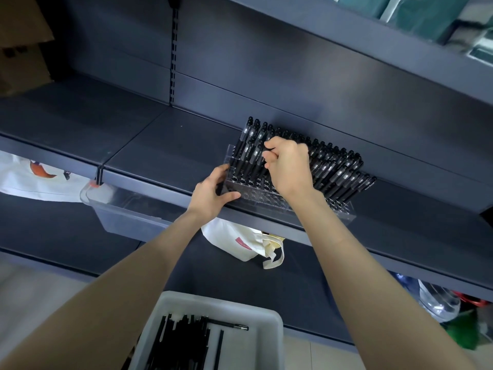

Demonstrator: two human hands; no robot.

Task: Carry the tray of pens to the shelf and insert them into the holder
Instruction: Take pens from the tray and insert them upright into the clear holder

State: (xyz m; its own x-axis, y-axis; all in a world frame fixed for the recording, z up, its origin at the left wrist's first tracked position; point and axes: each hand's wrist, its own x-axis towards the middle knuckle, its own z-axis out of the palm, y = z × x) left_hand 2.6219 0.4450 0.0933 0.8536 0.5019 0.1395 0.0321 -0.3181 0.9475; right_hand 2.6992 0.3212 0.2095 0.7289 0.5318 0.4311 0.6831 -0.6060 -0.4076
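Observation:
A clear acrylic pen holder (pixel 266 198) with rows of holes stands near the front edge of a dark shelf (pixel 149 148). Several black pens (pixel 338 166) stand in its back and right rows. My left hand (pixel 213 192) grips the holder's left end. My right hand (pixel 289 165) is over the holder's left part, its fingers curled round a black pen (pixel 260 166) that points down into the holes. A white tray (pixel 234 311) with several loose black pens (pixel 181 343) lies below, at the bottom edge of the view.
A clear plastic bin (pixel 120 206) sits on the lower shelf at left. A cream cloth bag (pixel 240 244) lies under the holder's shelf. Cardboard boxes (pixel 21 54) stand at top left; green packages (pixel 421 14) fill the upper shelf at right.

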